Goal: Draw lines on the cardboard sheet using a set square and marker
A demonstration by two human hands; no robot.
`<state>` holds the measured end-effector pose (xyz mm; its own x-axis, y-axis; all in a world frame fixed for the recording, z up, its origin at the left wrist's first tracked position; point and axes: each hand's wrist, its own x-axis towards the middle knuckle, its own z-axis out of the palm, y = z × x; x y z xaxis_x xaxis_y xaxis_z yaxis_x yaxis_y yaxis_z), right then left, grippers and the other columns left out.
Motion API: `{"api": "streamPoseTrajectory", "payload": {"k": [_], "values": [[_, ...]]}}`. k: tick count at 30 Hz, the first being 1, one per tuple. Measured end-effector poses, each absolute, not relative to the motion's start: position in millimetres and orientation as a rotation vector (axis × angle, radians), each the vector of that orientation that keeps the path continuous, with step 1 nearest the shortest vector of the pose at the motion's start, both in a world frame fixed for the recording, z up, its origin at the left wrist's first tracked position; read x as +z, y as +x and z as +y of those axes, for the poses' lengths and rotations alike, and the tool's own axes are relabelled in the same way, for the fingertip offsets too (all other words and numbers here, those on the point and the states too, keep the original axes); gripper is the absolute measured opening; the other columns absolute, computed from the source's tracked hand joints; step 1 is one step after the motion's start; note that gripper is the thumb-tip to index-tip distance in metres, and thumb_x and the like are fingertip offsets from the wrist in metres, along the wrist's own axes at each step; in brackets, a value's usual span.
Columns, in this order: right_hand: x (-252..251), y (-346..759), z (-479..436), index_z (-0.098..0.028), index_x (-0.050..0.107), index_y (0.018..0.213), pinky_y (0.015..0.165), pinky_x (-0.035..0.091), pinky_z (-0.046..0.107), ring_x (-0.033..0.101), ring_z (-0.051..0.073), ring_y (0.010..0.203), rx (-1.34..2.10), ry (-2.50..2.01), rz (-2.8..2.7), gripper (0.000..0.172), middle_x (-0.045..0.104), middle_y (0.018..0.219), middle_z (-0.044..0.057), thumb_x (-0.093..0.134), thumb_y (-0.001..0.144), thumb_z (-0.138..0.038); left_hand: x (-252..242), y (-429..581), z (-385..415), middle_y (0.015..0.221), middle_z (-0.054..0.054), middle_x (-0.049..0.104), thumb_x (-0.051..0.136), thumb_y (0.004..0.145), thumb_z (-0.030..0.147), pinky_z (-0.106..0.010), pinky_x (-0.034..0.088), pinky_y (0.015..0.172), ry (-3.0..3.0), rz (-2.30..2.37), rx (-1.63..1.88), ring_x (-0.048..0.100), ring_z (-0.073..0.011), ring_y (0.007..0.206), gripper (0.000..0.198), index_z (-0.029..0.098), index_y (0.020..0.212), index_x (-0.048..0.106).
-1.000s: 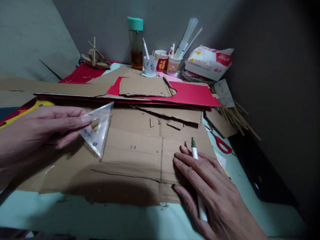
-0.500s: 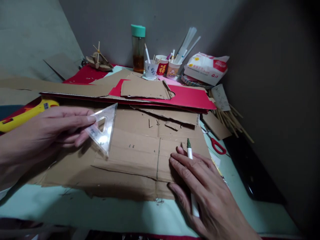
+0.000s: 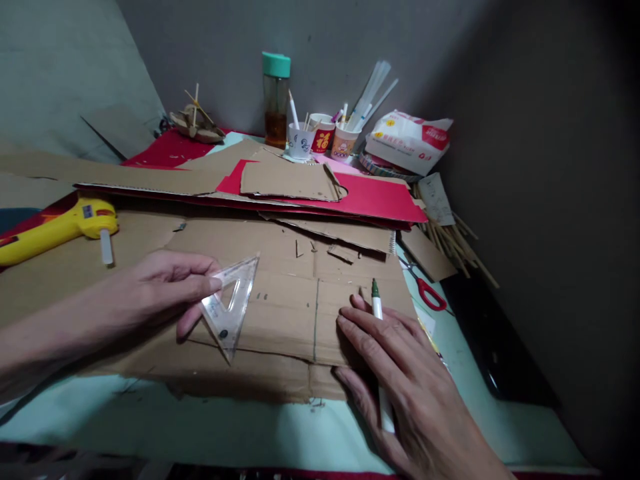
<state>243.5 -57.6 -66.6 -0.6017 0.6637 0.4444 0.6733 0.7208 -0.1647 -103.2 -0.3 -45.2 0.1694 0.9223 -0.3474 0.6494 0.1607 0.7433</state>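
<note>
Between thumb and fingers, my left hand [image 3: 175, 287] pinches a clear plastic set square [image 3: 242, 300] by its left side, over the cardboard. My right hand [image 3: 400, 373] rests on the right part of a cardboard piece [image 3: 285, 320], fingers stretched across it. A white marker [image 3: 377, 308] with a green tip lies held in that hand, tip pointing away from me. A dark line runs down the cardboard just left of my right fingertips, and small marks show near the set square. The marker's middle is hidden by my fingers.
Left lies a yellow glue gun [image 3: 50, 233]. Red and brown cardboard sheets [image 3: 380, 197] are stacked behind. Red-handled scissors [image 3: 431, 295] and wooden sticks [image 3: 453, 243] lie right. A bottle [image 3: 276, 100], paper cups [image 3: 345, 141] and a tissue pack [image 3: 407, 140] stand at the back.
My left hand has moved right and toward me with the set square, uncovering the front of the glue gun. My right hand with the marker stays nearly still.
</note>
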Motion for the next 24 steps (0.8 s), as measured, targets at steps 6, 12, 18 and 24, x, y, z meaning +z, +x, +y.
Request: {"api": "streamPoseTrajectory", "payload": {"k": [6, 12, 18, 24], "values": [[-67, 243, -58, -0.008, 0.064, 0.135, 0.117, 0.038, 0.037, 0.059, 0.021, 0.137, -0.026, -1.018, -2.423, 0.035, 0.073, 0.133, 0.011, 0.062, 0.102, -0.020, -48, -102, -1, 0.058, -0.002, 0.066, 0.056, 0.084, 0.084, -0.029, 0.037, 0.054, 1.505, 1.510, 0.276, 0.054, -0.0184, 0.056, 0.062, 0.026, 0.071, 0.071], [-69, 243, -57, -0.008, 0.064, 0.136, 0.118, 0.039, 0.037, 0.058, 0.021, 0.139, -0.012, -1.024, -2.425, 0.038, 0.073, 0.134, 0.012, 0.063, 0.101, -0.021, -45, -96, 3, 0.059, -0.002, 0.067, 0.053, 0.074, 0.093, -0.029, 0.036, 0.054, 1.480, 1.555, 0.224, 0.055, -0.0199, 0.057, 0.069, 0.027, 0.080, 0.071], [-67, 244, -57, -0.007, 0.063, 0.136, 0.116, 0.042, 0.041, 0.059, 0.023, 0.138, -0.023, -1.018, -2.421, 0.038, 0.073, 0.134, 0.013, 0.063, 0.101, -0.019, -45, -90, 4, 0.060, -0.001, 0.067, 0.051, 0.080, 0.091, -0.028, 0.037, 0.054, 1.480, 1.515, 0.180, 0.052, -0.0183, 0.058, 0.068, 0.026, 0.084, 0.070], [-65, 242, -57, -0.007, 0.062, 0.136, 0.112, 0.047, 0.044, 0.063, 0.025, 0.134, -0.020, -1.011, -2.414, 0.038, 0.074, 0.133, 0.014, 0.063, 0.100, -0.018, -52, -102, 2, 0.061, 0.000, 0.064, 0.051, 0.090, 0.082, -0.026, 0.041, 0.057, 1.524, 1.455, 0.187, 0.052, -0.0169, 0.059, 0.060, 0.026, 0.078, 0.067]]}}
